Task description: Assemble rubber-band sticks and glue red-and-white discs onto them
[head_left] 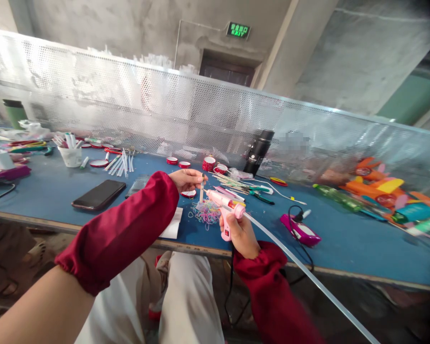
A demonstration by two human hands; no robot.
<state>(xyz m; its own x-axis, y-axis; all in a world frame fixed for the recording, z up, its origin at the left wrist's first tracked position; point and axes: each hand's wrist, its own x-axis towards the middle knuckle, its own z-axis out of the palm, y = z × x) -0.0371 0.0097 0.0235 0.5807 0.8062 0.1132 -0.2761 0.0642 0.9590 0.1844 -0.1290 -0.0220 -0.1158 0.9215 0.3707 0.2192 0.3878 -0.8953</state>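
Note:
My right hand (241, 234) is wrapped round the grip of a pink hot glue gun (232, 208). A long translucent glue stick (308, 272) runs out of the gun's back end toward the lower right. My left hand (186, 180) pinches the top of a thin pale stick (201, 193), which hangs upright from the fingertips. The gun's nozzle points at this stick and is very close to it; whether they touch I cannot tell. Below both hands lies a loose pile of colourful rubber bands (208, 212). White paper (172, 224) rests at the table's front edge.
On the blue table (344, 243) are a black phone (99, 194), a cup of markers (70, 155), red tape rolls (208, 164), pliers (261, 193), a black bottle (259, 153) and a purple power strip (301, 230) with a cable. A perforated metal screen (157, 105) stands behind.

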